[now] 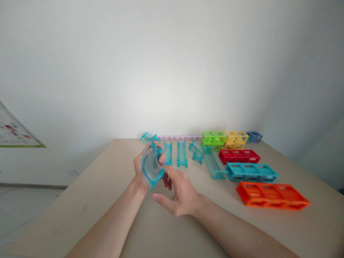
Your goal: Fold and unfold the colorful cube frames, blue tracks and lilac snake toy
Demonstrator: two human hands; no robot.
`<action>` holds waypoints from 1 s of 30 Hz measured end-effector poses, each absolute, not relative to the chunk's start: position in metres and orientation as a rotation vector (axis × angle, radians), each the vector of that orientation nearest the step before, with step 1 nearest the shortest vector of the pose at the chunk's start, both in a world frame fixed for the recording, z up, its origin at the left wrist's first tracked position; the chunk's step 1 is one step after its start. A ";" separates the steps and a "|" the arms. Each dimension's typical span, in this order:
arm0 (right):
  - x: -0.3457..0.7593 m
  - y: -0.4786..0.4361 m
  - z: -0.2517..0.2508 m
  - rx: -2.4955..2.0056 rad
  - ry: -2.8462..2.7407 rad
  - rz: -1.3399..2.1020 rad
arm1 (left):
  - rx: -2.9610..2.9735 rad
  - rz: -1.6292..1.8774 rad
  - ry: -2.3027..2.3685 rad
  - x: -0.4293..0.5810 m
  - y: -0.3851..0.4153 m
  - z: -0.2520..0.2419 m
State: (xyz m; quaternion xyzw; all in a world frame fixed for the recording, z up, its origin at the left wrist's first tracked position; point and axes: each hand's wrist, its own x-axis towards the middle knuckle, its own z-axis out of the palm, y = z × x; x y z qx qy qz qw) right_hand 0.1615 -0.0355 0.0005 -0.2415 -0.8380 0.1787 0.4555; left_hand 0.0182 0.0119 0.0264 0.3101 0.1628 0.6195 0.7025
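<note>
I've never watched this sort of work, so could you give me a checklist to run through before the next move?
1. Curved translucent turquoise plastic piece held in the left hand: ok.
2. Right hand touching that piece: cannot tell; its fingers are close to the lower end.
3. Held piece resting on the beige tabletop: not ok; it is raised.
4. Orange rectangular open-framed plastic block lying on its long side: ok.
5. Red rectangular open-framed plastic block apart from the orange one: ok; a turquoise block lies between.
</note>
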 end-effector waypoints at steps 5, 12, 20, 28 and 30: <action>0.159 -0.037 0.004 -0.641 -2.189 0.437 | 0.578 1.516 0.341 0.006 0.028 0.022; 0.158 -0.050 0.012 -0.541 -2.567 0.874 | 0.838 1.694 0.539 0.020 0.022 0.026; 0.140 -0.054 -0.026 0.073 -2.458 2.043 | 1.616 1.072 0.695 0.053 -0.003 0.004; 0.140 -0.050 -0.026 0.067 -2.400 2.069 | 2.146 0.813 0.814 0.055 -0.004 -0.003; 0.140 -0.052 -0.026 0.015 -2.398 2.051 | 2.192 0.746 0.831 0.051 -0.004 0.001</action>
